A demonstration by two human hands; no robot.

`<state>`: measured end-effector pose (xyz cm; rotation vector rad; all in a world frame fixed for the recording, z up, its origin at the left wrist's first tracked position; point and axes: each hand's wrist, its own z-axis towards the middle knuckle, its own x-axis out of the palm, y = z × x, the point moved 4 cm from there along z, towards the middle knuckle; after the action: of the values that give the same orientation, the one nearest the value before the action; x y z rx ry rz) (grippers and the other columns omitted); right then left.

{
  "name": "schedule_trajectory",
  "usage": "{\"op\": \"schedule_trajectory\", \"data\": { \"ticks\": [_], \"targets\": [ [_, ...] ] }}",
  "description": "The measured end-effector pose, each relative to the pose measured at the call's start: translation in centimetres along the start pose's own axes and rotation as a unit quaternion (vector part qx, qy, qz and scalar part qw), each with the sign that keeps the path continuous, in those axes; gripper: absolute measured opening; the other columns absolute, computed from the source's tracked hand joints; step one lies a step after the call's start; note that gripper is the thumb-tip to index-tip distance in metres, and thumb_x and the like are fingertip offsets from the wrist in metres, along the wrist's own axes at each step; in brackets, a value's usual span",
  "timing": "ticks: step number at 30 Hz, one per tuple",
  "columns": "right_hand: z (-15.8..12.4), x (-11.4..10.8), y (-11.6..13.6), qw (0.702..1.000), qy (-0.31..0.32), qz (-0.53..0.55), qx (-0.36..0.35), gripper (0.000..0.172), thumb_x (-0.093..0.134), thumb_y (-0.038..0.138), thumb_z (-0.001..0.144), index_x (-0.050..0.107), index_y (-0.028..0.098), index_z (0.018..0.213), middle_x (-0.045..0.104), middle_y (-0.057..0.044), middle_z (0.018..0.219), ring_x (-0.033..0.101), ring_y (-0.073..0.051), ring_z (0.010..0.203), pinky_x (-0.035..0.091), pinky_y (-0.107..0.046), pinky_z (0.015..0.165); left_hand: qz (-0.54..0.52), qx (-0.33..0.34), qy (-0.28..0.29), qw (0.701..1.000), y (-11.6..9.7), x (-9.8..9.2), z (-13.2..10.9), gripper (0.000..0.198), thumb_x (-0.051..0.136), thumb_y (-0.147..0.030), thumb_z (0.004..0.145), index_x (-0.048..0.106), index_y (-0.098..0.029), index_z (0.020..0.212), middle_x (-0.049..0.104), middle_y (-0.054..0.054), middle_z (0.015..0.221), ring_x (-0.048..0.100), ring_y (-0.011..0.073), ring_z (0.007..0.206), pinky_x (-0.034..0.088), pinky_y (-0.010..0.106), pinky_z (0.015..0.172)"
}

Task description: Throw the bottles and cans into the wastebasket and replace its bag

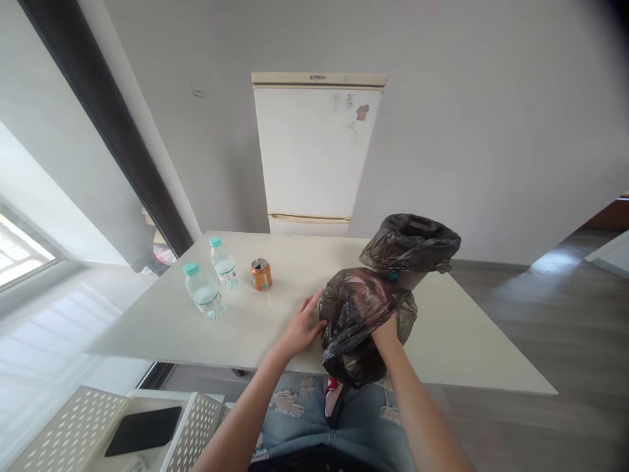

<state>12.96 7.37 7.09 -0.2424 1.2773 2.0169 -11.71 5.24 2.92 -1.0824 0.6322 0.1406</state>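
Note:
A thin, translucent black plastic bag (350, 354) lies at the front edge of the table, bulging slightly over it. My left hand (301, 326) rests against its left side, with thumb and fingers apart. Into the bag's right side goes my right hand (386, 331), whose fingers are covered by dark plastic, so their grip is hidden. Just behind stands a container lined with a second black bag (411, 244), its mouth open upward. Left of my hands, an orange drink can (261, 275) stands upright, near two clear plastic bottles (205, 296) (225, 267) with teal caps.
Everything stands on a pale table (285, 246). Beyond it, a white refrigerator (314, 151) is against the grey wall. At lower left, a white perforated basket (194, 432) sits below table height, close to a flat black object (143, 431).

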Motion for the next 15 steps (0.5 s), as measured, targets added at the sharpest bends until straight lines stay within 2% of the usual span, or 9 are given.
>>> {"op": "schedule_trajectory", "data": {
  "ticks": [2,4,6,9,12,15],
  "targets": [
    [0.2,-0.2,1.2,1.0,-0.006,0.001,-0.022,0.044,0.056,0.048,0.094,0.072,0.018,0.123,0.07,-0.017,0.136,0.059,-0.036,0.134,0.036,-0.057,0.125,-0.008,0.01,0.008,1.0,0.0,0.9,1.0,0.073,0.06,-0.026,0.1,0.033,-0.037,0.168,0.05,0.01,0.16,0.053,0.0274,0.145,0.043,0.046,0.124],
    [-0.1,-0.2,2.1,0.999,0.017,0.034,-0.037,0.04,0.059,0.047,0.094,0.074,0.02,0.119,0.073,-0.016,0.133,0.063,-0.036,0.13,0.038,-0.056,0.124,0.011,0.034,0.025,0.999,0.2,2.0,1.8,0.061,0.06,-0.025,0.099,0.052,-0.035,0.158,0.057,0.009,0.154,0.056,0.0274,0.141,0.045,0.047,0.122],
    [-1.0,-0.6,2.3,0.995,0.037,0.086,-0.025,0.037,0.06,0.047,0.095,0.074,0.022,0.118,0.074,-0.015,0.13,0.064,-0.035,0.129,0.042,-0.055,0.121,0.037,0.048,0.023,0.998,0.8,2.8,2.4,0.05,0.059,-0.023,0.098,0.064,-0.032,0.147,0.064,0.01,0.146,0.061,0.0275,0.135,0.048,0.048,0.119],
    [-3.2,-2.4,1.5,0.983,0.051,0.157,0.076,0.039,0.062,0.049,0.095,0.072,0.022,0.122,0.074,-0.013,0.129,0.066,-0.034,0.126,0.049,-0.053,0.115,0.047,0.012,-0.044,0.998,2.2,2.8,2.6,0.05,0.058,-0.021,0.097,0.063,-0.027,0.147,0.066,0.011,0.145,0.06,0.0279,0.135,0.047,0.05,0.12],
    [-5.4,-5.3,0.4,0.953,0.1,0.206,0.198,0.05,0.073,0.053,0.088,0.068,0.022,0.127,0.075,-0.012,0.127,0.069,-0.033,0.118,0.054,-0.05,0.107,0.034,-0.054,-0.122,0.99,3.5,2.0,2.3,0.051,0.058,-0.022,0.095,0.061,-0.021,0.147,0.064,0.014,0.145,0.058,0.0298,0.137,0.044,0.051,0.121],
    [-6.6,-9.1,-0.2,0.928,0.125,0.237,0.258,0.062,0.081,0.054,0.081,0.066,0.022,0.131,0.074,-0.012,0.127,0.071,-0.033,0.112,0.059,-0.045,0.095,0.028,-0.083,-0.141,0.986,4.0,1.4,2.1,0.051,0.061,-0.021,0.091,0.064,-0.018,0.141,0.066,0.017,0.139,0.06,0.0325,0.133,0.046,0.052,0.118]
  ]
}}
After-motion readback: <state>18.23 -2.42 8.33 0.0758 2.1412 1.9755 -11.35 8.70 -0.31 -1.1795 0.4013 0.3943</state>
